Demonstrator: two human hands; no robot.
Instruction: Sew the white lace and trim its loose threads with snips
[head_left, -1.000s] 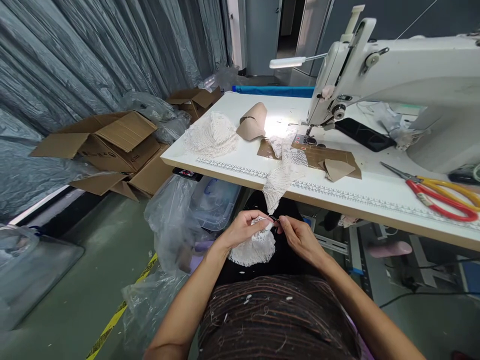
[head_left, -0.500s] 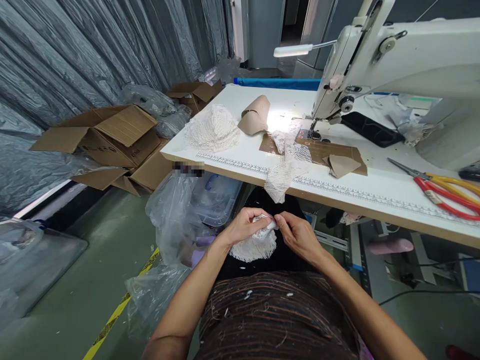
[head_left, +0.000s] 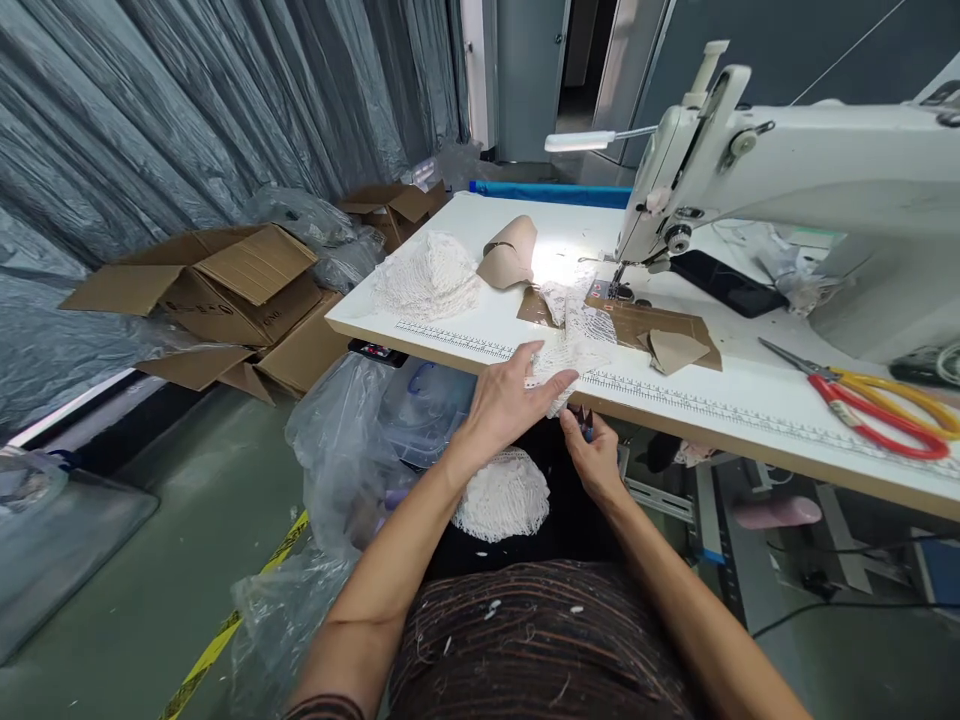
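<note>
My left hand (head_left: 501, 402) reaches over the front edge of the sewing table (head_left: 360, 315), thumb and fingers apart, at a hanging strip of white lace (head_left: 577, 345). Whether its fingertips press on the lace is unclear. Just below the edge, my right hand (head_left: 598, 462) is closed around small thread snips (head_left: 585, 424), their dark blades pointing up near the lace's lower end. A rounded white lace piece (head_left: 502, 498) with a fringed edge lies on my lap, free of both hands. The lace strip runs back toward the needle of the sewing machine (head_left: 671, 190).
A pile of white lace (head_left: 431, 278) and a beige moulded cup (head_left: 510, 252) sit on the table's left half. Toward the right lie a beige scrap (head_left: 673, 351) and red-and-yellow-handled scissors (head_left: 874, 400). Cardboard boxes (head_left: 232, 285) stand on the floor to the left.
Both hands have left the lace piece, which now rests on my lap. My left hand has risen to the strip at the table edge. Snips now show in my right hand.
</note>
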